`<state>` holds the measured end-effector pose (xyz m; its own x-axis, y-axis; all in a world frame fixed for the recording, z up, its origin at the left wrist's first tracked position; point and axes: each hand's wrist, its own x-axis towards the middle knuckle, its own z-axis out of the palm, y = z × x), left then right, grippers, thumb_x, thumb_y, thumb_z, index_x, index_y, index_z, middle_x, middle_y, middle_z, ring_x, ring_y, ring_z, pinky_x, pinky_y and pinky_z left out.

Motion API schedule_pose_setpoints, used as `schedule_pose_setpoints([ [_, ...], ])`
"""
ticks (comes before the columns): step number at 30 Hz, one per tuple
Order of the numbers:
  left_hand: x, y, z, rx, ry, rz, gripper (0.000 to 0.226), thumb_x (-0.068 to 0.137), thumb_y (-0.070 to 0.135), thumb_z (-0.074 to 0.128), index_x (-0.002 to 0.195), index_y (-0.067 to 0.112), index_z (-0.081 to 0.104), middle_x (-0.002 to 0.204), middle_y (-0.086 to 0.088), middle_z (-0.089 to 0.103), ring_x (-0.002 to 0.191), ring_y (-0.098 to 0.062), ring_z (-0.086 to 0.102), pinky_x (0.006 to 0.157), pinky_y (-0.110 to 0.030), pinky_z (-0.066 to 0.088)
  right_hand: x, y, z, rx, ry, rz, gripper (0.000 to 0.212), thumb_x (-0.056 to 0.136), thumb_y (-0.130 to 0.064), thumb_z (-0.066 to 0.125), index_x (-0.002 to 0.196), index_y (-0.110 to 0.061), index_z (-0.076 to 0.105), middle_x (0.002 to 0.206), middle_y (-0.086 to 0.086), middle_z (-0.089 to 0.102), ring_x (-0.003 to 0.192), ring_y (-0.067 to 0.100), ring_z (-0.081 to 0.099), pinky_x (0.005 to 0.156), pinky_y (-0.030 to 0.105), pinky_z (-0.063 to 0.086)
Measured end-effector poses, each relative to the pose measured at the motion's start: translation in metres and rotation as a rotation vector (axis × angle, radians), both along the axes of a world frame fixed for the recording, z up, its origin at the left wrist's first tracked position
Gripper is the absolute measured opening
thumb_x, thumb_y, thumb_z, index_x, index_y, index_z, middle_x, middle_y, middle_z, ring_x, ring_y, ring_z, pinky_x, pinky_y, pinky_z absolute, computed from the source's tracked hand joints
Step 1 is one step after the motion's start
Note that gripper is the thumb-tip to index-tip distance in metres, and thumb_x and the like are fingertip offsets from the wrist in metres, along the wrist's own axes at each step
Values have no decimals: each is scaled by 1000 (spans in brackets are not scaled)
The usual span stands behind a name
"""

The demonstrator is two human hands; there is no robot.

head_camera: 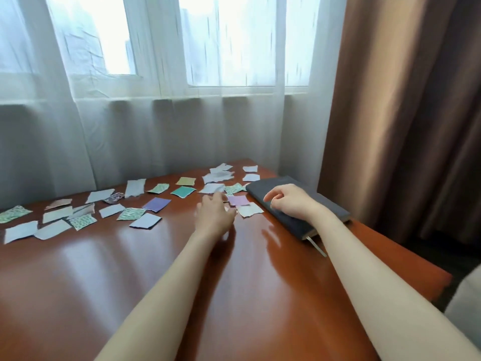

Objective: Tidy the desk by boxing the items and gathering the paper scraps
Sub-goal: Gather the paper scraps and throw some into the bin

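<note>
Several torn paper scraps, white, green-patterned, teal (pixel 183 191) and purple (pixel 157 204), lie scattered across the far half of a brown wooden desk (pixel 145 269). My left hand (pixel 214 212) reaches out over the desk with its fingers forward, close to a white scrap (pixel 214 188) and a lilac scrap (pixel 239 200). It is blurred and holds nothing that I can see. My right hand (pixel 289 201) hovers over a dark grey notebook (pixel 309 213) at the right, fingers loosely curled and empty. A white scrap (pixel 250 210) lies between the hands.
A sheer white curtain (pixel 156 126) hangs right behind the desk's far edge, and a brown drape (pixel 403 113) hangs at the right. The notebook's ribbon marker (pixel 316 245) trails toward me. The desk's right edge (pixel 440 280) drops off beside a pale seat corner (pixel 466 298).
</note>
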<state>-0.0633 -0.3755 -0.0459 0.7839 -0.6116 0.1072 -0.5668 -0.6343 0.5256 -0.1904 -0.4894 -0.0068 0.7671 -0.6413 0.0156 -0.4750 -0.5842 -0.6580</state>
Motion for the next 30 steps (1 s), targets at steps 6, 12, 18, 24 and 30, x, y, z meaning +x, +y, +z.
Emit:
schedule_pose_setpoints([
  [6,36,-13,-14,-116,56,76,56,80,45,59,129,23,43,130,-5,52,125,-28,41,102,-37,31,63,-8,2,-113,161,-15,26,84,-7,56,106,-2,69,113,15,65,85,21,56,73,27,45],
  [12,59,-21,-19,-113,-16,41,39,87,37,48,125,28,48,128,-5,53,124,-28,40,102,-37,30,105,-15,-7,-226,268,65,29,82,-7,63,110,-5,67,117,11,63,110,27,59,92,33,48],
  [18,71,-33,-21,-113,-100,-4,34,94,28,39,120,38,58,123,-9,51,120,-29,43,103,-36,30,114,-20,-21,-342,289,99,28,79,-14,70,107,-12,69,115,8,64,108,25,58,93,34,49],
  [24,70,-34,-23,-14,-161,-27,34,95,30,38,120,40,59,125,-8,47,122,-30,39,104,-36,28,113,-22,-22,-230,210,110,51,78,-12,73,126,-9,56,125,8,59,117,25,54,98,30,44],
  [30,70,-35,-23,57,-169,-13,36,96,33,39,129,39,51,133,-8,42,126,-30,36,106,-36,26,110,-19,-21,-204,206,137,34,76,-12,74,109,-5,68,87,8,60,84,22,57,71,26,46],
])
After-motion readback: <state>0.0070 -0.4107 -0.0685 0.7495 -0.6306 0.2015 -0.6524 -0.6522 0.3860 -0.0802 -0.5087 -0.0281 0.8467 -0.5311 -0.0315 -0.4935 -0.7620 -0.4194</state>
